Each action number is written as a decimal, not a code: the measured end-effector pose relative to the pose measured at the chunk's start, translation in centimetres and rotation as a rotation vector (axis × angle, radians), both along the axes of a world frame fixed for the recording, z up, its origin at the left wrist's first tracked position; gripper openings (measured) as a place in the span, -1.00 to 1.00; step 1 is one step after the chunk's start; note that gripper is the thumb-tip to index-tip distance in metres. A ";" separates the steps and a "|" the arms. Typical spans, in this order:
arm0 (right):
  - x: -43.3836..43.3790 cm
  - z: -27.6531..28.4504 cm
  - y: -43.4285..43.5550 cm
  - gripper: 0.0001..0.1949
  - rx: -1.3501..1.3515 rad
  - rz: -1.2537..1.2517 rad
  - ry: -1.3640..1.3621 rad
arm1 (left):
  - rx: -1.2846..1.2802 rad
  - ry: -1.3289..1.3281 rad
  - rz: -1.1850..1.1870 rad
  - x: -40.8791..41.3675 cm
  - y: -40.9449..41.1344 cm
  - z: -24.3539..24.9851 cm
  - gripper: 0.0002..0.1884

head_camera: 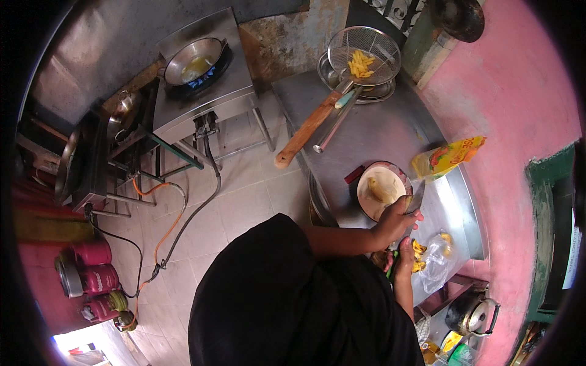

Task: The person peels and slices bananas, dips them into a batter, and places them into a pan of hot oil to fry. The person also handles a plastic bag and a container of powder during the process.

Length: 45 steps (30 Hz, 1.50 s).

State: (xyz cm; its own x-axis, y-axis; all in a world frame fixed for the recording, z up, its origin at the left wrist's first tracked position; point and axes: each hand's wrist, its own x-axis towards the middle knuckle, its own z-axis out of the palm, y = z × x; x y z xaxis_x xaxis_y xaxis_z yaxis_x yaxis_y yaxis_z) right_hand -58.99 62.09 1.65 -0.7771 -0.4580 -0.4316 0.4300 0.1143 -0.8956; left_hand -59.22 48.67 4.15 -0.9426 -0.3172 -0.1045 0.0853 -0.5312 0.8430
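Observation:
My left hand is at the rim of a round bowl, its fingers curled beside a knife blade. Whether those fingers hold food is hidden. Below it in the view, my right hand closes around a green handle, apparently the knife's, mostly covered by the hand. The bowl contains pale batter and a yellowish banana-like piece. Yellow peel pieces lie beside my right hand, next to a clear plastic bag with something yellow in it.
A yellow food packet stands behind the bowl on the metal table. A wire strainer with fries rests over basins, its wooden handle overhanging the edge. Across the floor, a wok sits over a lit burner. A kettle stands lower right.

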 end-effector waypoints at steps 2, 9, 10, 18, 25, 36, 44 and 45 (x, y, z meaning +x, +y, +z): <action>-0.1 -0.2 -0.2 -0.61 0.015 0.032 0.023 | 0.007 -0.070 -0.034 0.3 -0.7 0.3 -0.74; 0.0 -0.1 -0.6 -0.54 0.165 0.093 0.064 | 0.060 -0.032 -0.030 -0.3 -0.1 -3.5 -0.75; 0.1 -0.8 -0.3 -0.54 0.102 0.081 0.061 | 0.092 -0.021 -0.028 -0.1 0.1 -3.2 -0.75; 1.0 -1.2 1.7 -0.59 0.223 -0.027 0.260 | -0.398 0.023 -0.182 -0.8 -0.1 -6.6 -0.73; 1.5 -1.9 6.3 -0.64 0.376 -0.267 0.196 | -1.468 -0.014 -0.412 -0.8 -6.0 -5.1 -0.44; 4.5 -3.5 12.3 -0.62 0.978 -0.180 0.201 | -1.294 0.296 -0.332 -1.6 -4.8 -2.1 -0.55; 5.5 -7.0 14.0 -0.64 0.910 -0.323 0.358 | -0.964 -0.111 0.324 -1.5 -7.8 -5.2 -0.46; 5.1 -7.5 14.2 -0.64 0.891 -0.341 0.412 | -0.794 -0.278 0.377 -1.1 -8.3 -5.8 -0.44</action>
